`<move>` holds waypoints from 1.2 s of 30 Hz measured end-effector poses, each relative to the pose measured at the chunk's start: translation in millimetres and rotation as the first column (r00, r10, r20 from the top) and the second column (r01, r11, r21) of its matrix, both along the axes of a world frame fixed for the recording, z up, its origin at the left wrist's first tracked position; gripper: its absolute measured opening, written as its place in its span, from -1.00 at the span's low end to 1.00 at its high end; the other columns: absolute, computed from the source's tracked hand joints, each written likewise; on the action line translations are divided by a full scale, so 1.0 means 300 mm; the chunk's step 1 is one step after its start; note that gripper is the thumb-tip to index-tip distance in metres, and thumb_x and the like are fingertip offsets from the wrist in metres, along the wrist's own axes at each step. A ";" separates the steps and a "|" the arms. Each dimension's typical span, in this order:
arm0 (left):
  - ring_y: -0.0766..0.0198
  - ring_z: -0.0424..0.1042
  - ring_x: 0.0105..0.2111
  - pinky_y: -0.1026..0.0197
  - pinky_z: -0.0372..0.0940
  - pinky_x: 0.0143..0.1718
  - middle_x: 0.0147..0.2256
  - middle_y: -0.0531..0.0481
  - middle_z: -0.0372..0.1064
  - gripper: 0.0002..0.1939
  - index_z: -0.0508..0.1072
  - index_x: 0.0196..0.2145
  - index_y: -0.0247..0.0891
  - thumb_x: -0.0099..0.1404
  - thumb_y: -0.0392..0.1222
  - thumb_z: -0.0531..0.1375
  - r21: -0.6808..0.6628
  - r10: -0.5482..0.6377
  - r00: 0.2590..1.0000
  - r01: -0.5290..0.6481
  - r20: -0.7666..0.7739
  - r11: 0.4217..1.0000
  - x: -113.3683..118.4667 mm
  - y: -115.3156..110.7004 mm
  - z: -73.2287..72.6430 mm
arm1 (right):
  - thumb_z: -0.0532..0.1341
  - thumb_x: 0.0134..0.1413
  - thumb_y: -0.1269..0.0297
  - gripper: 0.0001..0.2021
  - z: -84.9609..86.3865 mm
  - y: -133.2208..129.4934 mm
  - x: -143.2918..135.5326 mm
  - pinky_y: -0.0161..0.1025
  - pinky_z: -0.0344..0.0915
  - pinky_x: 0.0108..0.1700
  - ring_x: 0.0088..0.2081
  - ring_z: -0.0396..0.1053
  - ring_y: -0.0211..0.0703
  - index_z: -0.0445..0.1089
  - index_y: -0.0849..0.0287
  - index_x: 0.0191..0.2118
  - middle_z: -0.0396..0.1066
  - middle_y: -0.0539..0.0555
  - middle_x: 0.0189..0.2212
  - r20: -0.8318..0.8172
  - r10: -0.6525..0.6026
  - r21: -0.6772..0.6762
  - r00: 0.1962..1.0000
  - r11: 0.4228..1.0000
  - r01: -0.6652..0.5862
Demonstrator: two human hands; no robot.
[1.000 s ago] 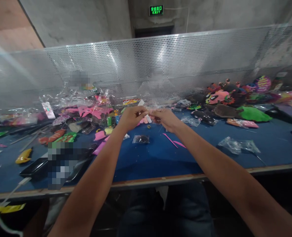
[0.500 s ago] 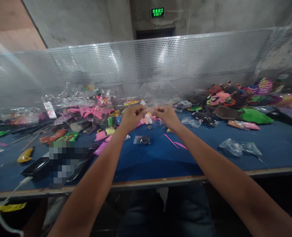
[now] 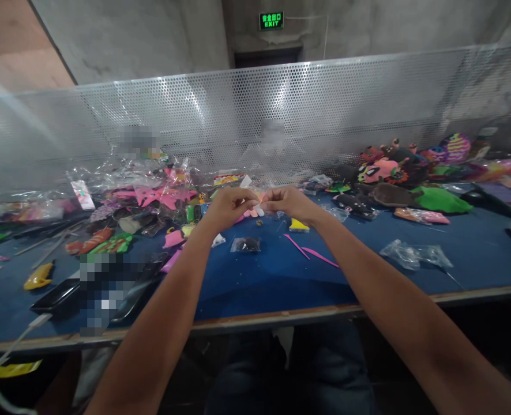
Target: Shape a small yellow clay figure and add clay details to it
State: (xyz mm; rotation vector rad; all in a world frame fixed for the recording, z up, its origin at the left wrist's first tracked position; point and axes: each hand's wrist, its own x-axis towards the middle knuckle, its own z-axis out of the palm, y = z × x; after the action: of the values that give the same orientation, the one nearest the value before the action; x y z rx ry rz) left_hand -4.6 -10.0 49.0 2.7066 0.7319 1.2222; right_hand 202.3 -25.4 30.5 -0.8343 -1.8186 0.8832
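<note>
My left hand (image 3: 233, 206) and my right hand (image 3: 286, 203) meet fingertip to fingertip above the blue table, near its middle. Both are closed in a pinch; whatever is between the fingertips is too small to make out. Just behind and below the fingers lie pink and white pieces (image 3: 251, 212). A small brown lump (image 3: 259, 222) sits under the hands. Nearer to me is a clear packet with something black in it (image 3: 245, 245). Two pink modelling tools (image 3: 297, 246) lie to the right, and a yellow piece (image 3: 299, 225) is beside my right wrist.
Bagged pink figures (image 3: 162, 197) and a phone (image 3: 56, 295) with a white cable are on the left. Colourful clay figures (image 3: 383, 170), a green piece (image 3: 441, 199) and crumpled clear plastic (image 3: 415, 254) are on the right. A perforated metal screen (image 3: 212, 115) stands behind.
The fingertips of both hands have shifted slightly and sit closer together. More of the yellow piece by my right wrist shows. The whole view has moved a little.
</note>
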 end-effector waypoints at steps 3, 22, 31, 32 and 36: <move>0.37 0.28 -0.52 0.28 0.13 -0.43 -0.52 0.05 0.45 -0.76 0.56 -0.43 -0.23 0.29 -0.07 0.19 0.023 0.008 0.999 -0.007 -0.045 1.000 0.001 0.004 -0.001 | 0.44 -0.18 0.06 -0.69 -0.005 0.008 -0.001 -0.31 0.17 -0.43 -0.51 0.24 -0.32 0.42 0.20 -0.47 0.37 -0.04 -0.56 -0.023 -0.038 0.046 0.999 0.998 0.039; 0.43 0.13 -0.64 0.31 0.05 -0.56 -0.65 0.09 0.25 -0.71 0.39 -0.57 -0.29 0.26 -0.12 0.17 -0.478 0.124 0.914 0.084 0.387 0.874 0.061 -0.027 -0.005 | 0.07 0.33 0.30 -0.71 -0.022 -0.001 -0.027 -0.24 0.24 -0.25 -0.32 0.33 -0.18 0.40 0.16 -0.42 0.40 0.10 -0.43 0.082 -0.584 0.888 0.808 0.411 0.206; 0.40 0.23 -0.56 0.31 0.13 -0.49 -0.60 0.08 0.28 -0.76 0.41 -0.47 -0.27 0.27 -0.07 0.20 -0.322 -0.031 0.954 0.132 0.298 0.938 0.029 -0.033 0.019 | 0.26 0.05 -0.19 -0.53 0.026 0.006 0.003 -0.33 0.27 -0.54 -0.61 0.27 -0.33 0.44 0.21 -0.45 0.37 0.01 -0.59 -0.211 -0.001 -0.033 0.977 0.999 -0.006; 0.40 0.24 -0.56 0.31 0.13 -0.49 -0.60 0.08 0.28 -0.76 0.42 -0.46 -0.27 0.27 -0.07 0.20 -0.316 -0.040 0.958 0.133 0.283 0.939 0.029 -0.036 0.020 | 0.32 0.00 -0.15 -0.56 0.030 0.001 0.008 -0.33 0.28 -0.54 -0.60 0.27 -0.34 0.44 0.22 -0.45 0.37 0.00 -0.59 -0.219 0.037 -0.077 0.975 0.996 -0.055; 0.38 0.27 -0.53 0.29 0.17 -0.45 -0.58 0.07 0.30 -0.77 0.47 -0.42 -0.26 0.30 -0.06 0.19 -0.279 -0.074 0.971 0.138 0.229 0.950 0.028 -0.034 0.013 | 0.40 -0.08 -0.01 -0.64 0.034 -0.014 0.017 -0.36 0.27 -0.55 -0.59 0.25 -0.37 0.44 0.22 -0.46 0.34 -0.03 -0.59 -0.184 0.140 -0.166 0.973 0.971 -0.171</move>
State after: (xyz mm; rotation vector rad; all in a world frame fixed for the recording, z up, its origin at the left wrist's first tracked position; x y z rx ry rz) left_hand 3.8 -20.1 52.8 2.3000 0.6687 1.2449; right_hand 207.4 -29.7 40.9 -0.7089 -1.6875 1.1991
